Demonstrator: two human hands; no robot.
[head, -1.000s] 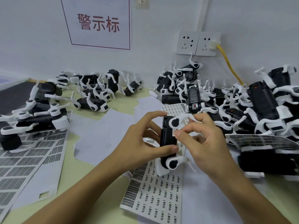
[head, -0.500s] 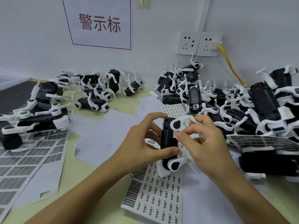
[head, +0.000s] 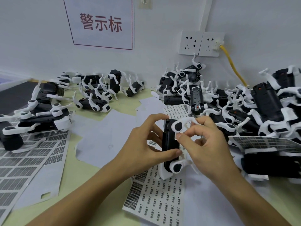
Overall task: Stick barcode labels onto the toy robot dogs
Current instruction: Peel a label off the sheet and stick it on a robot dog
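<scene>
Above the bench (head: 104,170), the left hand (head: 143,147) grips a toy robot dog (head: 170,144) by its rigid black body while the right hand (head: 205,147) pinches a barcode label (head: 176,136) against its side. The light plastic toy looks best held by the body, since its thin white legs seem fragile.

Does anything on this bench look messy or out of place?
Yes. The toy robot dogs lie heaped on their sides and backs, legs tangled, not in rows. One label sheet at the right curls up off the table, wedged among them.
</scene>
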